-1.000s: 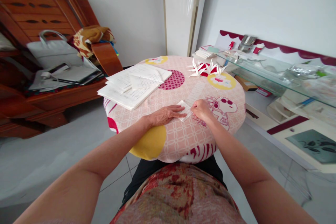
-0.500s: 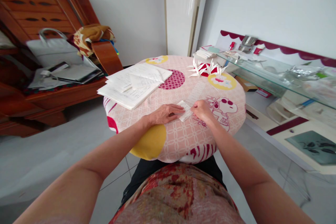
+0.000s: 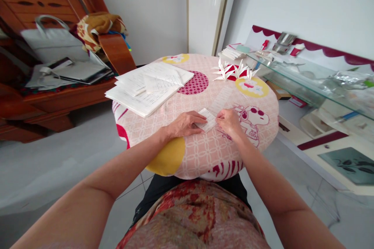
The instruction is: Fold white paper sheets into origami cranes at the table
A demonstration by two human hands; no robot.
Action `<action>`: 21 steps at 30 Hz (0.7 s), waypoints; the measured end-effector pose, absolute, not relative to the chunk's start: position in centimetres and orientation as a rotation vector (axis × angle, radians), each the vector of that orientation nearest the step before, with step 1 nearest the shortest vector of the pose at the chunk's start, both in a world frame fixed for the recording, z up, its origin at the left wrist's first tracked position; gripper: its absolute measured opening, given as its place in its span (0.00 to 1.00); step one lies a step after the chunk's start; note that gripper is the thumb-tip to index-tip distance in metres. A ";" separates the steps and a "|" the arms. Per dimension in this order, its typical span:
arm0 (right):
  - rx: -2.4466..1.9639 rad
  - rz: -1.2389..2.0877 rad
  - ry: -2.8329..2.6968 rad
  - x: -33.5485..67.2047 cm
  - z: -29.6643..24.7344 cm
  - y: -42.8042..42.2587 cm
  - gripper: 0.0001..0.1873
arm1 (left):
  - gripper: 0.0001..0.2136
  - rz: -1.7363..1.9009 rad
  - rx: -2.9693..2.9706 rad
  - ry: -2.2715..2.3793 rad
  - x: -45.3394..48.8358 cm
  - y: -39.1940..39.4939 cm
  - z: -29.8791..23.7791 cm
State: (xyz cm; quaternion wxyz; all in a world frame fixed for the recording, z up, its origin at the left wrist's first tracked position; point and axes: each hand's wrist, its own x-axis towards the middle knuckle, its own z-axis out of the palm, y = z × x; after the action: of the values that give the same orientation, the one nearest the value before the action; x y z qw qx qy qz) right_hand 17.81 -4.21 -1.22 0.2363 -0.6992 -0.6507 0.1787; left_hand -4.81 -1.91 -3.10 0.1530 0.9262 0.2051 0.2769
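Note:
A small folded square of lined, written-on paper (image 3: 208, 120) lies on the round cloth-covered table (image 3: 198, 155), between my two hands. My left hand (image 3: 187, 123) rests on the table, fingers bent, with the paper's left corner held between thumb and fingertips. At the right corner, my right hand (image 3: 229, 121) pinches the edge between thumb and forefinger; its other fingers are curled in. A narrow paper strip (image 3: 222, 98) lies flat just beyond the square. Several white folded paper cranes (image 3: 233, 71) stand near the table's far right edge.
A stack of written sheets (image 3: 146, 85) covers the table's left side. On the right, a glass-topped cabinet (image 3: 315, 81) crowded with items stands close to the table. A wooden bench (image 3: 76, 97) with a grey bag (image 3: 51, 42) is at the left.
My left fingers have bent more and drawn back slightly from the top of the paper square. My right hand stays at its right corner. The whole view has shifted a little.

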 end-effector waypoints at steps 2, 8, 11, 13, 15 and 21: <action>-1.908 0.441 -1.815 17.7 -1.0 -4.6 0.07 | 0.18 0.801 2.648 0.598 -4.8 -1.9 -3.0; -1.755 0.098 -2.054 17.8 -1.1 -6.0 0.11 | 0.13 0.810 2.748 0.561 -4.6 -2.4 -2.9; -1.588 0.047 -2.140 18.0 -1.7 -6.5 0.13 | 0.13 0.799 2.824 0.584 -4.4 -2.5 -3.0; -1.512 0.068 -2.149 18.1 -2.0 -6.7 0.13 | 0.13 0.813 2.830 0.614 -4.2 -2.4 -3.2; -1.447 0.102 -2.121 18.2 -2.1 -7.1 0.14 | 0.13 0.839 2.794 0.636 -4.1 -2.1 -3.5; -1.395 0.140 -2.046 18.7 -1.7 -8.1 0.12 | 0.12 0.847 2.650 0.733 -3.8 -1.4 -3.9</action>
State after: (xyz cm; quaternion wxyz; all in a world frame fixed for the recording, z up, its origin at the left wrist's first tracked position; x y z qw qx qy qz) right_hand 18.73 -8.15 -1.70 0.3247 -0.5321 -0.7801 0.0533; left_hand -3.83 -1.38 -3.94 0.1318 0.9130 0.2527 0.2918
